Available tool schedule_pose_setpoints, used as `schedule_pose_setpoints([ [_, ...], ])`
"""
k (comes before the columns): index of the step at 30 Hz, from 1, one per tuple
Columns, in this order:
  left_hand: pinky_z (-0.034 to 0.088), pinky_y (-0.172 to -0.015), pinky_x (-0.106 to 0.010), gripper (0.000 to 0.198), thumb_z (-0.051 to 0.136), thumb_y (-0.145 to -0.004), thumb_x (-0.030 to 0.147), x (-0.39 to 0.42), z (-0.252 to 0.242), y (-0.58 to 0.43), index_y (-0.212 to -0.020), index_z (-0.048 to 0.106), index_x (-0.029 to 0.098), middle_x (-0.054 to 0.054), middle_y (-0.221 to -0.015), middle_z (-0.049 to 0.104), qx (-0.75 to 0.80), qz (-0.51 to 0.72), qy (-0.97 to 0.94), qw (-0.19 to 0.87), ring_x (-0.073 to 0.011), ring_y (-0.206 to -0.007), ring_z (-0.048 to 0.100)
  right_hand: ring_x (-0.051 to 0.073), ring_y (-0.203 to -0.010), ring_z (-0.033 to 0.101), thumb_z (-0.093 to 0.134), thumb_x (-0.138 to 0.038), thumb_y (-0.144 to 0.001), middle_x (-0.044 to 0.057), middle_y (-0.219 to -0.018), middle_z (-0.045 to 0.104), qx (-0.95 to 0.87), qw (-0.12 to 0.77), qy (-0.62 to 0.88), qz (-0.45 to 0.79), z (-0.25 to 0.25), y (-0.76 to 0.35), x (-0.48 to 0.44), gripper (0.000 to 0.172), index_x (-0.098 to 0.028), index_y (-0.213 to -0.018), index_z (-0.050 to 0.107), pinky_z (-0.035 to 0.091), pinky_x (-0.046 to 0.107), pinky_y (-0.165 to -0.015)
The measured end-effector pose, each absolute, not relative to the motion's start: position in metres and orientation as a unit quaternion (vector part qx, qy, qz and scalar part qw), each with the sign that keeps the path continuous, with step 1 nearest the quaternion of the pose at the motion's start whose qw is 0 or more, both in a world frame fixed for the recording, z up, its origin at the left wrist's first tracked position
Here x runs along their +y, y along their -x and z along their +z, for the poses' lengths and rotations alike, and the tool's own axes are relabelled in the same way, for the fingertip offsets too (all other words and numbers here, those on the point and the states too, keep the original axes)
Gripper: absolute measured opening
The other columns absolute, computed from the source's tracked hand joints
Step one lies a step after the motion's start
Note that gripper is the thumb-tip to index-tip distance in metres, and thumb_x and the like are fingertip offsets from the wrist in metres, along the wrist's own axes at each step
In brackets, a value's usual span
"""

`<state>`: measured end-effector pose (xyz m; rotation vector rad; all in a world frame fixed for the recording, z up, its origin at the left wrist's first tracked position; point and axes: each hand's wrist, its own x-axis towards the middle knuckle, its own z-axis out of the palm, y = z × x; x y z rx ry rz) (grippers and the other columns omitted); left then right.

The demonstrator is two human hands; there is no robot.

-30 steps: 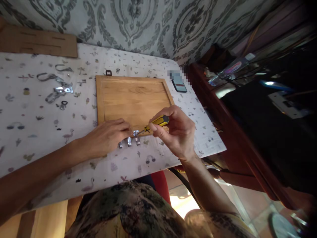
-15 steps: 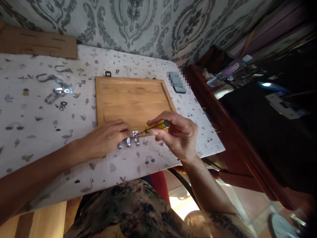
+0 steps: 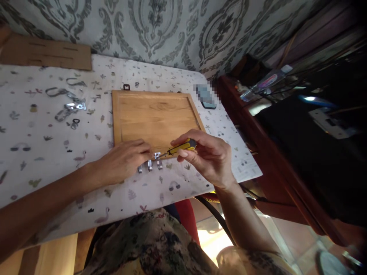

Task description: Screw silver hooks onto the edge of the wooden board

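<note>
A yellow-and-black screwdriver [image 3: 181,147] is pinched in the fingers of my right hand [image 3: 213,158]. Its shaft slants down to the left, with the tip at a small shiny metal latch [image 3: 157,155] on the near edge of a framed wooden board [image 3: 155,118]. My left hand [image 3: 130,159] rests over the board's near left corner, its fingers bent together with the tips against the latch's left side; their undersides are hidden. Metal latch parts [image 3: 150,165] hang or lie along that near edge, just below the fingers.
Loose metal latches [image 3: 70,107] lie on the patterned tablecloth [image 3: 43,152] at left. Cardboard [image 3: 48,53] sits at the back left. A phone [image 3: 208,100] lies right of the board. A dark red cabinet [image 3: 243,110] with a clear bottle [image 3: 266,83] borders the table's right side.
The whole view has shifted slightly, moving things a little right and down. Both hands keep almost the same pose, and the screwdriver tip stays at the latch.
</note>
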<state>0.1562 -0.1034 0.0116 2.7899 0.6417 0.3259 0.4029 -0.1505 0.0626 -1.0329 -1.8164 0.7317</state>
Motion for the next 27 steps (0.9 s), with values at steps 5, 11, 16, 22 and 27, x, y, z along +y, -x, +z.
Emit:
schedule_pose_setpoints([
  [5, 0.047, -0.074, -0.033, 0.037, 0.044, -0.102, 0.0, -0.103, 0.013, -0.156, -0.114, 0.075, 0.017, -0.007, -0.1, 0.071, 0.217, 0.113, -0.961, 0.125, -0.0232, -0.094, 0.065, 0.013, -0.059, 0.065, 0.085, -0.05, -0.089, -0.002, -0.068, 0.071, -0.748, 0.474, 0.423, 0.192, 0.059, -0.399, -0.145, 0.033, -0.022, -0.079, 0.069, 0.054, 0.027, -0.055],
  [11, 0.046, -0.074, -0.033, 0.035, 0.045, -0.103, 0.001, -0.103, 0.012, -0.155, -0.114, 0.074, 0.017, -0.007, -0.098, 0.069, 0.21, 0.126, -0.962, 0.123, -0.023, -0.094, 0.064, 0.014, -0.063, 0.065, 0.077, -0.042, -0.097, 0.001, -0.078, 0.072, -0.723, 0.518, 0.436, 0.136, 0.054, -0.399, -0.155, 0.021, -0.024, -0.091, 0.07, 0.054, 0.031, -0.057],
  [16, 0.046, -0.075, -0.032, 0.032, 0.046, -0.105, 0.003, -0.103, 0.009, -0.155, -0.11, 0.074, 0.018, -0.007, -0.1, 0.07, 0.214, 0.13, -0.959, 0.13, -0.0226, -0.095, 0.064, 0.015, -0.064, 0.065, 0.077, -0.043, -0.097, 0.0, -0.079, 0.07, -0.69, 0.533, 0.467, 0.151, 0.05, -0.399, -0.155, 0.021, -0.025, -0.093, 0.066, 0.053, 0.03, -0.055],
  [22, 0.047, -0.077, -0.033, 0.031, 0.047, -0.106, 0.004, -0.102, 0.008, -0.155, -0.11, 0.075, 0.017, -0.007, -0.101, 0.071, 0.217, 0.13, -0.959, 0.13, -0.0234, -0.097, 0.064, 0.013, -0.066, 0.065, 0.077, -0.033, -0.096, -0.001, -0.081, 0.07, -0.701, 0.527, 0.452, 0.165, 0.045, -0.397, -0.15, 0.016, -0.024, -0.091, 0.065, 0.055, 0.03, -0.06],
  [27, 0.048, -0.077, -0.033, 0.031, 0.048, -0.105, 0.003, -0.103, 0.007, -0.155, -0.114, 0.074, 0.016, -0.007, -0.104, 0.071, 0.214, 0.134, -0.959, 0.132, -0.0232, -0.097, 0.065, 0.013, -0.066, 0.064, 0.076, -0.038, -0.097, -0.001, -0.081, 0.07, -0.696, 0.522, 0.464, 0.17, 0.043, -0.396, -0.149, 0.02, -0.024, -0.09, 0.064, 0.055, 0.03, -0.061],
])
